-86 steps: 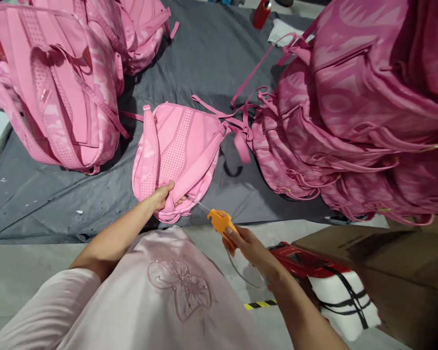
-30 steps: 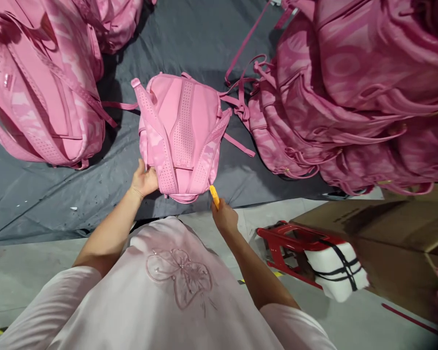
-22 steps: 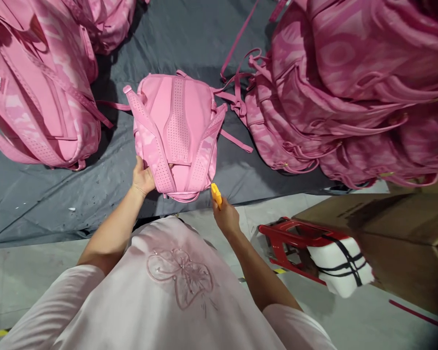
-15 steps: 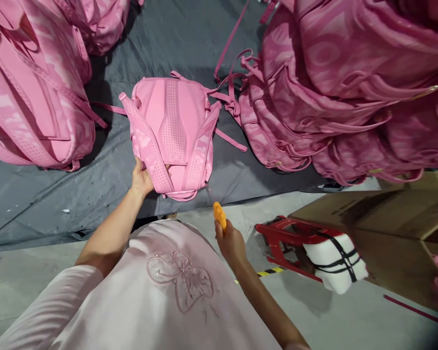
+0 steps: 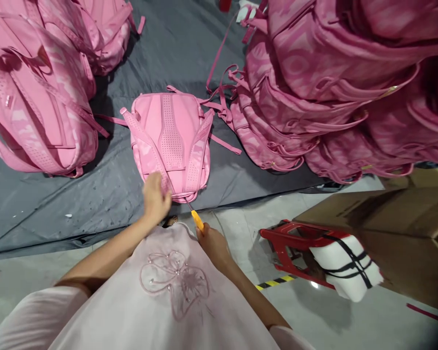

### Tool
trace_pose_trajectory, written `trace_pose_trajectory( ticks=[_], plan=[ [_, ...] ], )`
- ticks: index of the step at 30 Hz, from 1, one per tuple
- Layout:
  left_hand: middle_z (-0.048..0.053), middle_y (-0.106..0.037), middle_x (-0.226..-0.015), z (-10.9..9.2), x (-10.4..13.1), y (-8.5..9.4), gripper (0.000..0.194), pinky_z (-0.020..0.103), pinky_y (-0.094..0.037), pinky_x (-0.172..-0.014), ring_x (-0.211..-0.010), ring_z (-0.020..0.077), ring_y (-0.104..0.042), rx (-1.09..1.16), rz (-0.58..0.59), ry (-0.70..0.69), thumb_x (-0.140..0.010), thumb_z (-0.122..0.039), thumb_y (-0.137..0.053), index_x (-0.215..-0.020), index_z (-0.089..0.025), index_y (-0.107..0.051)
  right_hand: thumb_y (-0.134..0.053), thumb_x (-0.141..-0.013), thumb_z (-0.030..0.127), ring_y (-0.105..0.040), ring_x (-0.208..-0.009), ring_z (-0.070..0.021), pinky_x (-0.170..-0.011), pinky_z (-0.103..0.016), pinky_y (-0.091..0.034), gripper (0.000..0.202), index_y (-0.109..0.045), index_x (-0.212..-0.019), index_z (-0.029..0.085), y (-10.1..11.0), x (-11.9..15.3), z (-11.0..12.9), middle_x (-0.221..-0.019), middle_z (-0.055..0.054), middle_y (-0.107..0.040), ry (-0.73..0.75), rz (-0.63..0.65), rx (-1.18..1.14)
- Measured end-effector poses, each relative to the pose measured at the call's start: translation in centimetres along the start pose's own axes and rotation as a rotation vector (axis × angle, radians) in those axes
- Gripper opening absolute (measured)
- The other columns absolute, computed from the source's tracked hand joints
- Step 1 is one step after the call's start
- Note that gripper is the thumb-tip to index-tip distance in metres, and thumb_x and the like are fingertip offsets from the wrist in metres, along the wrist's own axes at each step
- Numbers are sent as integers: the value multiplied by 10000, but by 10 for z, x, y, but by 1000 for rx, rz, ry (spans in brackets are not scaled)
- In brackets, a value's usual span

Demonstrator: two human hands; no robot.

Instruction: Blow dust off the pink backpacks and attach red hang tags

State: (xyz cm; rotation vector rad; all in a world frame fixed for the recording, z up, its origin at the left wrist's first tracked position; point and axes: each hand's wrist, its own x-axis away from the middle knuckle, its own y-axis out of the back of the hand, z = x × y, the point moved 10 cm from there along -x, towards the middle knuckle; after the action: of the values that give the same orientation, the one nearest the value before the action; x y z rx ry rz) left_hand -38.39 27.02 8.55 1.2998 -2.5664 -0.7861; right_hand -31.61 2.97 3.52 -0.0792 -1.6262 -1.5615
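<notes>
Holding a yellow tool (image 5: 197,220) in our right hand (image 5: 213,243), left hand (image 5: 156,198) loosely curled and empty-looking, we guess the backpack (image 5: 171,141) feels soft; grab its straps (image 5: 197,155).

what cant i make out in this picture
In the head view:
orange tool: rear part hidden by the right hand
middle pink backpack: front hidden beneath its body
left hand: blurred, so contact with that backpack is unclear
red object: cut off by the top edge

Right fingers (image 5: 206,232) around an orange tool (image 5: 197,220), left fingers (image 5: 154,183) by the lower end of a pink backpack (image 5: 173,141).
</notes>
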Motion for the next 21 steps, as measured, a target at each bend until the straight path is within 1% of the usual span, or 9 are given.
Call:
trace_pose_trajectory(
  ticks=[2, 4, 6, 8, 11, 14, 17, 19, 21],
  plan=[
    [136, -231, -1611, -25, 14, -51, 678, 543, -125, -1200, -1506, 318, -115, -290, 209, -269, -827, -150, -577, -1474, -214, -385, -385, -1012, 379, -703, -872, -237, -623, -279, -370, 305, -596, -1065, 166, 3, -1, -1, -937, -117, -733, -12, 4, 1],
    [155, -190, -1620, -19, 14, -92, 748, 578, -95, -1184, -1508, 331, -87, -483, 347, -331, -799, -57, -523, -1509, -199, -335, -368, -1018, 383, -703, -879, -239, -629, -283, -379, 326, -592, -1082, 155, 5, -3, -7, -946, -126, -732, -56, -2, 7],
    [198, -229, -1598, -8, 2, -110, 794, 586, -144, -1162, -1492, 358, -147, -533, 379, -308, -772, -32, -527, -1522, -177, -312, -364, -1021, 375, -705, -878, -236, -629, -284, -380, 326, -588, -1088, 148, 5, -4, -11, -949, -129, -733, -72, -25, -2],
    [225, -380, -1516, -7, -15, -115, 833, 562, -222, -1139, -1435, 376, -291, -441, 377, -283, -731, -34, -576, -1516, -176, -337, -370, -1018, 366, -705, -869, -235, -617, -283, -376, 317, -592, -1078, 147, 3, -4, -12, -942, -127, -736, -63, -69, -25],
    [139, -692, -1085, -32, -46, -105, 832, 472, -368, -1064, -1178, 333, -580, -187, 314, -178, -697, -58, -631, -1483, -223, -414, -391, -1002, 358, -705, -793, -236, -566, -277, -358, 298, -599, -1058, 152, 1, -1, -12, -874, -113, -737, -35, -184, -66],
    [14, -690, -789, -79, -77, -76, 809, 364, -485, -894, -876, 248, -674, 68, 106, -55, -733, -150, -668, -1488, -255, -398, -371, -997, 381, -688, -679, -241, -514, -274, -345, 332, -597, -1061, 146, 17, 8, -8, -753, -93, -714, 48, -415, -143],
    [31, -701, -1026, -117, -88, -39, 799, 290, -509, -837, -904, 187, -668, 453, -179, -107, -783, -253, -670, -1504, -243, -327, -292, -1011, 439, -682, -653, -248, -523, -282, -388, 458, -572, -1149, 103, 48, 28, -5, -745, -113, -709, 161, -732, -260],
    [76, -652, -1209, -112, -77, -21, 723, 297, -505, -901, -1035, 185, -646, 642, -325, -163, -847, -327, -611, -1493, -221, -306, -277, -1011, 478, -683, -662, -245, -556, -291, -426, 513, -555, -1185, 83, 61, 40, -2, -795, -133, -718, 248, -856, -321],
    [105, -639, -1235, -89, -55, -19, 573, 339, -498, -952, -1101, 192, -626, 591, -308, -175, -931, -389, -471, -1457, -198, -348, -281, -1010, 492, -675, -636, -233, -563, -291, -436, 512, -563, -1169, 95, 61, 42, 0, -800, -125, -719, 314, -866, -356]
  ],
)
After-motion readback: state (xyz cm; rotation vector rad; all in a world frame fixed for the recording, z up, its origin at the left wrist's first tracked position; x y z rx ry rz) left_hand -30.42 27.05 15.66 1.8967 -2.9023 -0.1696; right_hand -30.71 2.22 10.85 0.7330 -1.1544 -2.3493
